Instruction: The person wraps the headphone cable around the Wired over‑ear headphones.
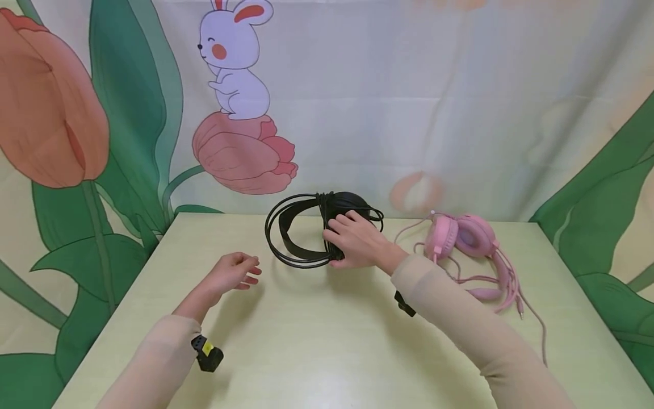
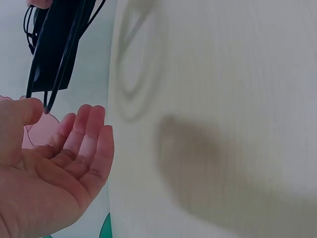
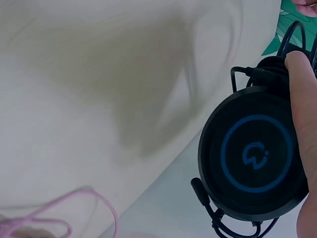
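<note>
A black headset (image 1: 301, 230) with its cable wound round it stands on the pale table (image 1: 317, 335) near the far edge. My right hand (image 1: 355, 241) grips its ear cups, fingers curled over the top. In the right wrist view one black ear cup (image 3: 252, 158) with a blue ring logo fills the right side, a finger (image 3: 303, 104) along its edge. My left hand (image 1: 232, 272) hovers over the table to the left of the headset, fingers relaxed and holding nothing. The left wrist view shows its open palm (image 2: 54, 168) below the headset's band (image 2: 54, 49).
A pink headset (image 1: 462, 238) with a loose pink cable (image 1: 503, 284) lies at the far right of the table. A cloth backdrop printed with a rabbit and tulips (image 1: 240, 113) hangs right behind the table's far edge.
</note>
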The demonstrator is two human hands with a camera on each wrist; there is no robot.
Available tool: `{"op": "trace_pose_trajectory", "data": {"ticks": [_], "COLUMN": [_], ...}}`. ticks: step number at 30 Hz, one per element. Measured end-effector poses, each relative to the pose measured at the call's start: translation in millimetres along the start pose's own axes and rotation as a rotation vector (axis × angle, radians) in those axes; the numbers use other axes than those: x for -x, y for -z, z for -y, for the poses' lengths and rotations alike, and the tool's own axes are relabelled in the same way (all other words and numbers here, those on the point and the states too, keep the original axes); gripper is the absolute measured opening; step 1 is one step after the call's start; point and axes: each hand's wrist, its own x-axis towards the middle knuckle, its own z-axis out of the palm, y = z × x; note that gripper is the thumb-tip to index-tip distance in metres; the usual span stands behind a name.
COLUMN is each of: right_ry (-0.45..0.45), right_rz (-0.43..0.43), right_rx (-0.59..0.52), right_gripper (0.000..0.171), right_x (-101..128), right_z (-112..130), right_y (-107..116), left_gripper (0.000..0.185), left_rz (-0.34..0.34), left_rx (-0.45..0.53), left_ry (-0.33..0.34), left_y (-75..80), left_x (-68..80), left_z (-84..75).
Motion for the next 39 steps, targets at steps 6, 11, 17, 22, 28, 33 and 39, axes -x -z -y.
{"op": "trace_pose_trajectory", "data": {"ticks": [6, 11, 17, 22, 28, 33, 39], "right_ry": [-0.043, -0.065, -0.064, -0.05, -0.037, -0.029, -0.032], "right_rz": [0.081, 0.128, 0.206, 0.259, 0.251, 0.302, 0.396], "right_rx": [-0.018, -0.038, -0.035, 0.002, 0.032, 0.049, 0.067], "right_gripper": [0.054, 0.055, 0.057, 0.057, 0.058, 0.059, 0.063], "right_x": [-8, -21, -37, -45, -54, -61, -67], "right_z": [7, 15, 25, 31, 35, 39, 46], "right_y": [-15, -26, -37, -44, -52, -52, -46], "left_gripper": [0.047, 0.044, 0.041, 0.038, 0.036, 0.034, 0.031], "left_rz": [-0.013, -0.028, -0.041, -0.044, -0.038, -0.047, -0.033], "left_rx": [-0.008, 0.004, 0.001, -0.016, -0.032, -0.029, -0.053], "left_ry": [0.018, 0.026, 0.037, 0.034, 0.045, 0.03, -0.006], "left_y": [2.8, 5.4, 7.5, 7.2, 3.0, -2.9, -13.0], "left_x": [4.5, 9.1, 11.1, 11.6, 12.9, 11.2, 4.6], "left_z": [8.2, 14.2, 21.9, 25.7, 27.6, 26.5, 23.5]}}
